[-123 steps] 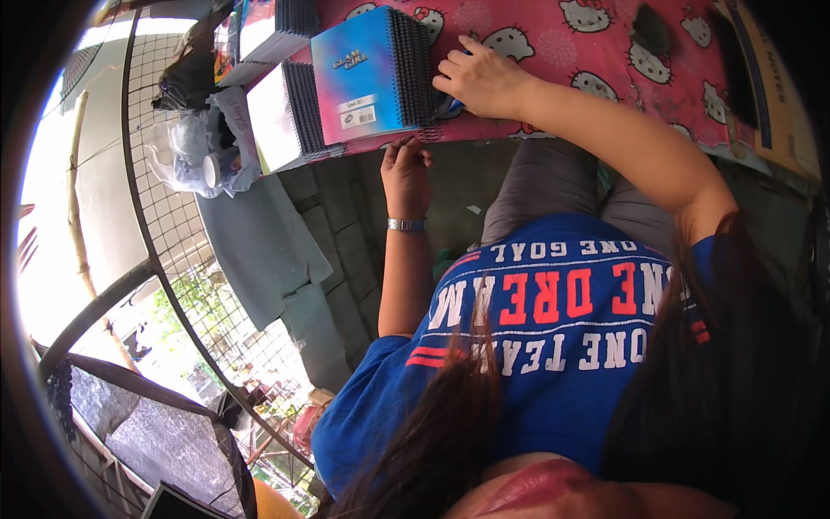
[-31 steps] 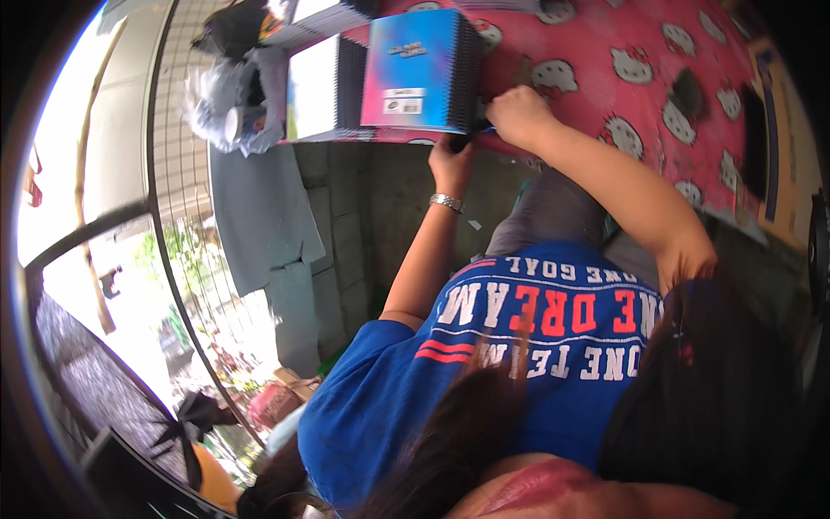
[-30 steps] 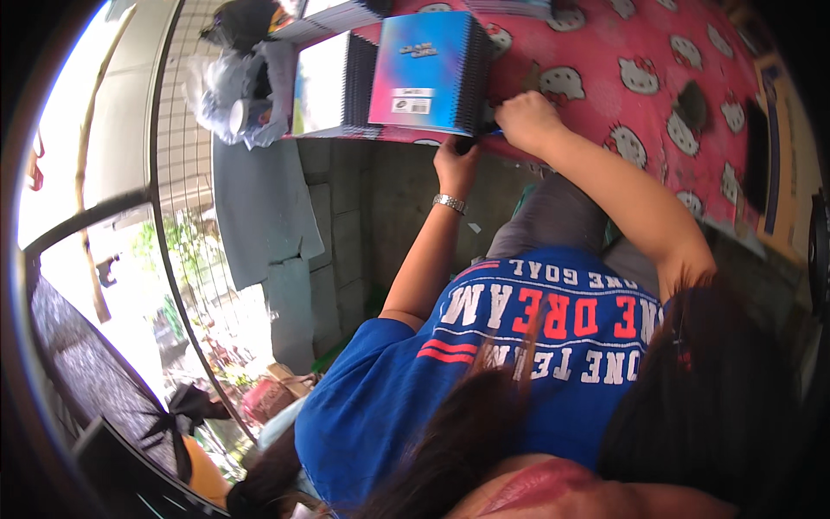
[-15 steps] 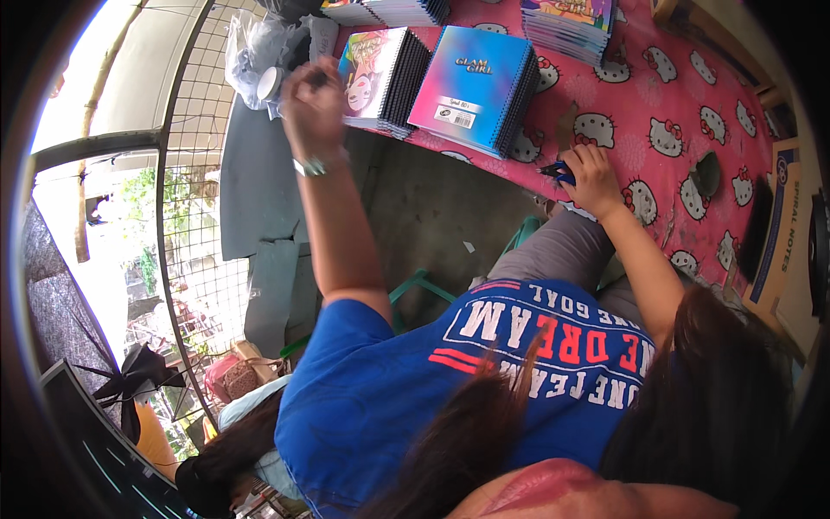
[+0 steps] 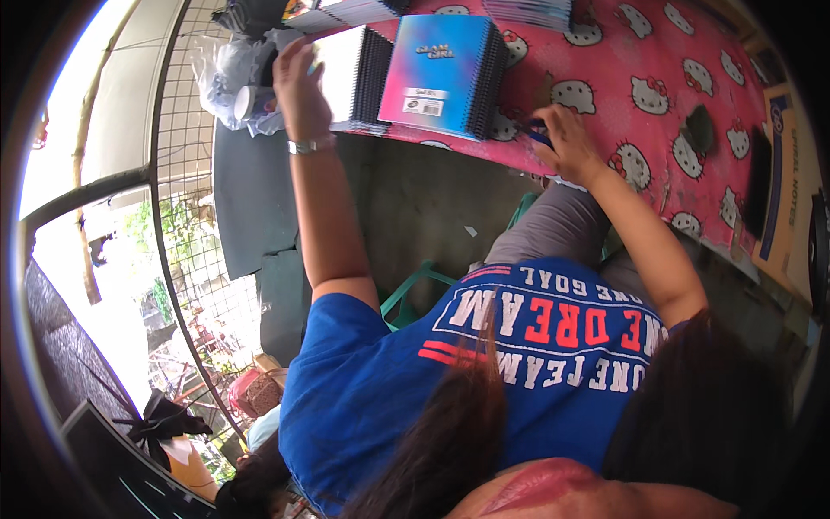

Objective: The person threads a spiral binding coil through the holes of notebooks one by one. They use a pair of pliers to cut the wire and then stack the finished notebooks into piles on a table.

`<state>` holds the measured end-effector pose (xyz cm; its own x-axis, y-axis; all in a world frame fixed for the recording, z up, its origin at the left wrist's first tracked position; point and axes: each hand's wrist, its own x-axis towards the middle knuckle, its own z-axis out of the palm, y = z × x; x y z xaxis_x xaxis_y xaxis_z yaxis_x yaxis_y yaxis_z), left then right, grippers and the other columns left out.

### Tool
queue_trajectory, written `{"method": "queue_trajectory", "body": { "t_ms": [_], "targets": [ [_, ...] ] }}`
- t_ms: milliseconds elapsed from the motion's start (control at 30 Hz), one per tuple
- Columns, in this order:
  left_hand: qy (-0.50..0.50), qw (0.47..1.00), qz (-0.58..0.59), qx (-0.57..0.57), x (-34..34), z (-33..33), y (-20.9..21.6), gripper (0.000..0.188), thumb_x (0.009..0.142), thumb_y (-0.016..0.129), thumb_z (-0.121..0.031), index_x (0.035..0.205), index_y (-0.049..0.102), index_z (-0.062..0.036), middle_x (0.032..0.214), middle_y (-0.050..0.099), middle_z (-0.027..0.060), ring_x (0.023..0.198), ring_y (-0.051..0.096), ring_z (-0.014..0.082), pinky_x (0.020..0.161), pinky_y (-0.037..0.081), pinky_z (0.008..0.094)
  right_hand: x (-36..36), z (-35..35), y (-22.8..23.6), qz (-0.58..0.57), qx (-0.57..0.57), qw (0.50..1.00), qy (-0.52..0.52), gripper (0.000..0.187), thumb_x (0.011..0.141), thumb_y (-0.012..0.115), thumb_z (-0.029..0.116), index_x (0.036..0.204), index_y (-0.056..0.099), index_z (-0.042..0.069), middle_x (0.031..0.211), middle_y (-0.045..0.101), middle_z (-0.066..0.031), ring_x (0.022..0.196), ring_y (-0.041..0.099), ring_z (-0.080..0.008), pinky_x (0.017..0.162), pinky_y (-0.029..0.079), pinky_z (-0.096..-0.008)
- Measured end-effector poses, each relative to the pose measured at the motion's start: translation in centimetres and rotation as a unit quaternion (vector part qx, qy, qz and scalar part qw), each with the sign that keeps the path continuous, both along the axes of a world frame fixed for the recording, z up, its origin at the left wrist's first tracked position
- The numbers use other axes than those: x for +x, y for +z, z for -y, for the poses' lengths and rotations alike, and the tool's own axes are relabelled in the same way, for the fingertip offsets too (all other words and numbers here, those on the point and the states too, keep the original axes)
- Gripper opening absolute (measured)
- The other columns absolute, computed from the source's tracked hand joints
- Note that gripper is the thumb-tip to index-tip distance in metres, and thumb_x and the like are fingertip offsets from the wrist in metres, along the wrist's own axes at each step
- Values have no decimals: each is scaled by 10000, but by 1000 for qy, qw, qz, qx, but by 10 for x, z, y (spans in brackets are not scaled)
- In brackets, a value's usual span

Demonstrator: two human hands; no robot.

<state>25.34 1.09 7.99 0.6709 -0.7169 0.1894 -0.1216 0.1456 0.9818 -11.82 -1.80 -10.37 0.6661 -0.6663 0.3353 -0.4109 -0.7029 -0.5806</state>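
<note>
My left hand [image 5: 301,89], with a band at its wrist, is at the left edge of a stack of spiral notebooks whose top face [image 5: 340,73] looks white. Its fingers are partly stretched and apart, and I make out nothing held in them. To the right of that stack lies another pile, topped by a blue and pink spiral notebook [image 5: 437,69]. At the table's near edge my right hand [image 5: 569,145] is curled round small blue-handled pliers [image 5: 539,134], mostly hidden by the fingers.
A pink patterned cloth covers the table [image 5: 635,95]. More notebooks [image 5: 529,12] are stacked at the far side. A clear plastic bag [image 5: 226,73] and a white round container [image 5: 246,102] stand at the left. A cardboard box [image 5: 782,190] is at the right. Wire mesh [image 5: 186,130] runs along the left.
My left hand has gone from a closed, blurred shape to more stretched fingers by the left stack. That stack's top has changed from a coloured cover to white. The view has shifted slightly.
</note>
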Motion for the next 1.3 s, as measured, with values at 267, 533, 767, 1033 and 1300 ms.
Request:
{"method": "queue_trajectory", "body": {
  "t_ms": [267,533,767,1033,1300],
  "targets": [
    [-238,854,452,104,-105,11,-63,386,748,848,-291,1009,649,-88,1442,454,209,1417,317,388,1139,285,486,29,-6,40,109,54,988,91,531,747,756,317,1221,590,146,1182,571,-81,1134,540,-276,1008,373,-439],
    [-256,833,455,184,-106,9,-91,461,706,861,-299,1041,609,-109,1509,369,211,1446,229,443,1154,257,509,34,-5,34,106,53,989,87,434,788,744,308,1164,637,121,1116,614,-80,1092,577,-254,967,419,-422],
    [-252,835,455,178,-105,6,-96,422,720,845,-284,1033,626,-104,1511,379,197,1441,247,436,1158,249,495,33,-5,68,-26,546,831,105,342,870,692,325,1078,642,58,983,673,-144,865,668,-307,767,529,-426],
    [-267,853,416,168,-101,8,-99,412,730,834,-302,1039,624,-127,1519,356,197,1465,183,434,1161,117,595,37,-12,49,140,107,982,71,365,814,742,312,1081,644,85,1021,645,-107,1007,620,-297,868,487,-417],
    [-266,853,417,167,-103,8,-97,408,721,834,-287,1030,623,-125,1514,357,211,1457,198,440,1167,130,565,35,-8,50,131,132,979,80,379,796,769,281,1100,651,87,1051,629,-95,1040,597,-279,894,467,-391]
  ]
}}
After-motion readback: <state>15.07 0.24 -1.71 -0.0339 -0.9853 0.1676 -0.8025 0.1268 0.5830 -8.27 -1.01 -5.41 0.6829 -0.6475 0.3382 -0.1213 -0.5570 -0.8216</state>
